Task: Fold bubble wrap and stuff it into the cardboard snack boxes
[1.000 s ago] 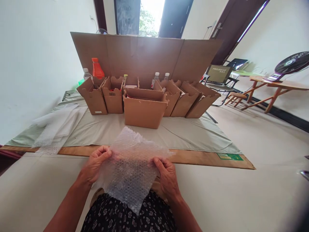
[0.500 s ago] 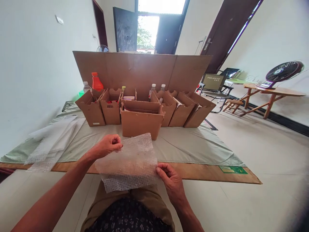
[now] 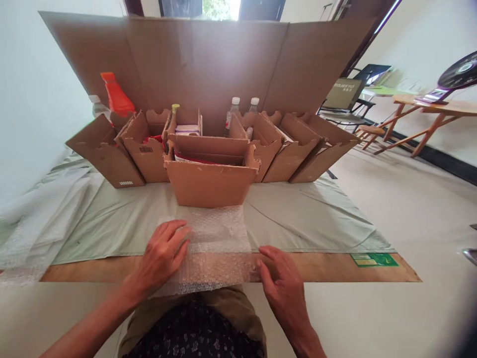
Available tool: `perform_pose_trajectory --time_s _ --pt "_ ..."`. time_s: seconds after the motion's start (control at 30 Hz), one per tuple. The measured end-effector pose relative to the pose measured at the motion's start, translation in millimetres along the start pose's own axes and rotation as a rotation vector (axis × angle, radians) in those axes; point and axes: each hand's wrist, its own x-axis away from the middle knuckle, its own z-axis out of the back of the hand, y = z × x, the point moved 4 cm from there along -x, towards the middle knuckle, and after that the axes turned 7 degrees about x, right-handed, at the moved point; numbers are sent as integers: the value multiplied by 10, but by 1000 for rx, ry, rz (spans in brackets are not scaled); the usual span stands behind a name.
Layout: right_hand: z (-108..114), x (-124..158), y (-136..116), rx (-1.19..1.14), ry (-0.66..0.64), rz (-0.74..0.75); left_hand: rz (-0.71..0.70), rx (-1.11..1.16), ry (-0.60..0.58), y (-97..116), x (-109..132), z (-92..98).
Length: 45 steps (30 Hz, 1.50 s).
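A clear sheet of bubble wrap (image 3: 219, 248) lies on the table's near edge, its front part hanging over toward my lap. My left hand (image 3: 166, 248) rests on the sheet's left side, fingers loosely bent and apart. At the right edge, my right hand (image 3: 281, 273) is beside the sheet with thumb and fingers spread; whether its fingertips touch the plastic I cannot tell. Just behind the sheet stands a cardboard box (image 3: 210, 184) with an open top, holding something with a red edge.
Several open cardboard boxes (image 3: 147, 159) stand in a row behind, before a tall cardboard panel (image 3: 208, 59). A red-orange bottle (image 3: 117, 94) and clear bottles (image 3: 233, 114) show above them. More bubble wrap (image 3: 55, 214) lies at left. A fan (image 3: 462, 69) stands on a wooden table (image 3: 447, 110).
Both hands have loosened from the bubble wrap, which now lies flatter on the table. My left hand has turned palm down over it. The view has tipped down and come nearer the boxes.
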Motion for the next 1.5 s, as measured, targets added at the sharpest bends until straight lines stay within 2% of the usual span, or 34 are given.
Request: perform_pose_trajectory --time_s 0.1,0.2,0.27,0.37,0.43,0.5,0.6,0.7,0.8,0.87,0.93,1.0,1.13,1.23,1.37,1.5 --pt "-125 -202 -335 3 -34 172 -134 -23 -13 214 144 -42" --pt "-482 -405 -729 32 -177 318 -193 -53 -110 283 121 -209" --pt "-746 -463 -849 105 -313 353 -211 -131 -205 198 119 -348" --pt "-949 -420 -704 236 -443 309 -179 -263 -313 -88 214 -448" --pt "-904 -338 -470 312 -446 264 -121 -313 -331 -289 317 -404" --pt "-760 -255 -240 375 -406 226 -60 -342 -315 -419 413 -302" --pt "-526 -191 -79 411 -323 191 -22 -351 -290 -431 484 -166" --pt "-458 -221 -216 366 -285 217 -47 -307 -285 -311 449 -147" --pt "-589 -297 -457 284 -338 277 -88 -241 -312 -235 372 -229" --pt "-695 -331 -527 256 -393 295 -103 -213 -348 -257 338 -286" --pt "-725 -329 -488 261 -416 303 -113 -197 -382 -314 329 -304" --pt "-642 -286 -376 267 -398 320 -127 -176 -400 -360 341 -272" --pt "-243 -123 -139 219 -331 339 -106 -118 -379 -322 394 -108" --pt "-30 16 -95 181 -386 399 -132 -67 -383 -183 467 15" --pt "-45 109 -121 177 -486 462 -202 -73 -462 -60 626 58" --pt "-109 29 -115 69 -459 451 -167 -73 -447 -124 751 71"
